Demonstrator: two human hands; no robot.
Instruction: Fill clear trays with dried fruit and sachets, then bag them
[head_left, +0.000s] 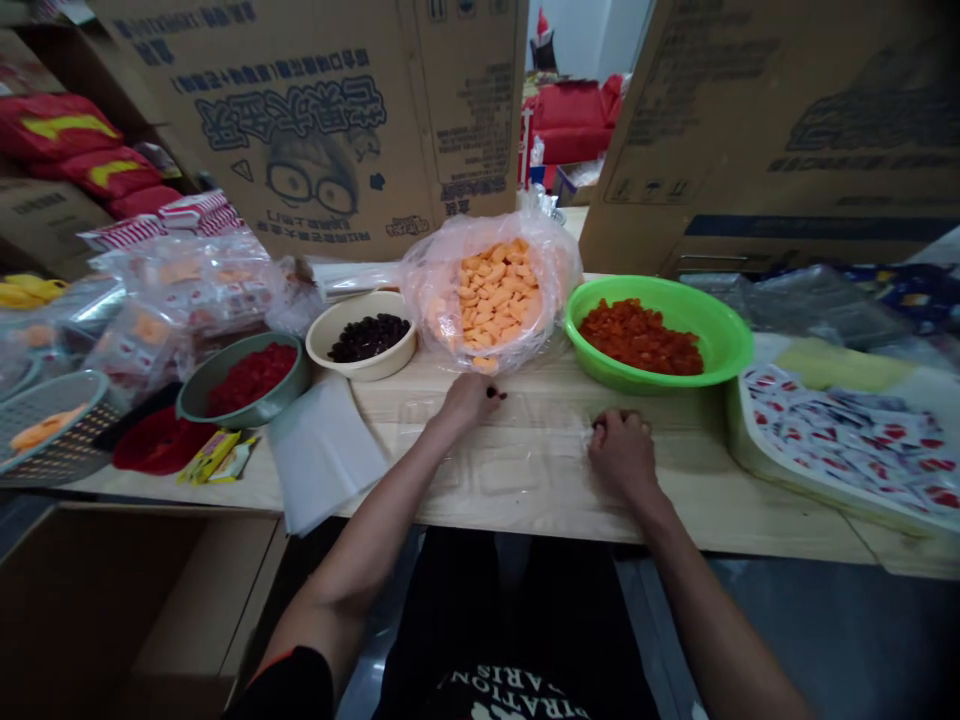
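My left hand [469, 402] rests on the wooden table [525, 490], its fingertips pinching a small dark piece of dried fruit [493, 393]. Just beyond it lies a plastic bag of orange dried slices [495, 295]. My right hand [622, 455] is curled on a transparent plastic film [525, 460] spread over the wood, with a crumpled bit of film at its fingers. A green basin of diced red-orange dried fruit [641, 337] stands ahead of it. A beige bowl of dark dried fruit [319, 335] sits left of the bag.
A grey-green bowl of red dried fruit [251, 378], white paper sheets [322, 455], and filled plastic bags [180, 300] occupy the left. A tray of red-and-white packets [840, 440] sits right. Large cardboard boxes [300, 120] stand behind the table.
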